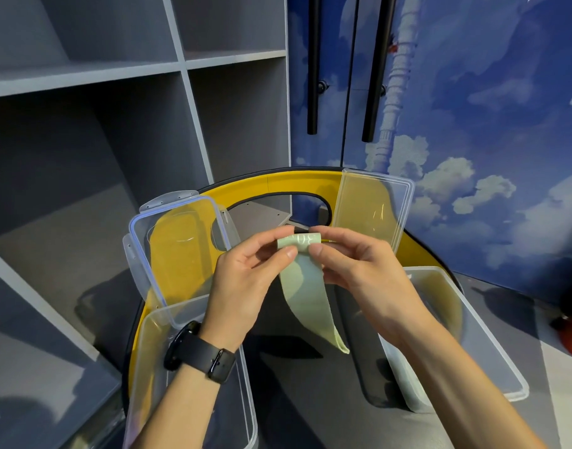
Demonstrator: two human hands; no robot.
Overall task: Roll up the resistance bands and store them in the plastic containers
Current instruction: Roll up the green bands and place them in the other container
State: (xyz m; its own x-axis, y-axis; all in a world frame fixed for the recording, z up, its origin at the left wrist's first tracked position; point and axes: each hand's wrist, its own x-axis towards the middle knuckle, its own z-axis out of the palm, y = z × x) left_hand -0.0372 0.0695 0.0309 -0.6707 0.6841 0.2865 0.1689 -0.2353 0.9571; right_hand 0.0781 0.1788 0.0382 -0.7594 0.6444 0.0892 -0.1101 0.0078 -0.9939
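Head view: both hands raised between two clear containers.
Left hand (pixel 245 280): pinches roll's left end.
Right hand (pixel 359 273): pinches right end.
Resistance band (pixel 305 286): pale green, partly rolled, tail hanging.

a round tabletop (pixel 297 367) fills the lower middle of the frame, dark grey in its centre with a broad yellow band running round its far edge and a thin black rim outside that. four clear plastic pieces lie on it. a lid with a blue seal (pixel 180 254) sits at centre left, its near end overlapping the rim of an open container (pixel 245 409) at lower left. a second clear lid (pixel 372 215) lies at upper centre right on the yellow band. another open container (pixel 492 345) rests at the right, reaching past the tabletop's edge.
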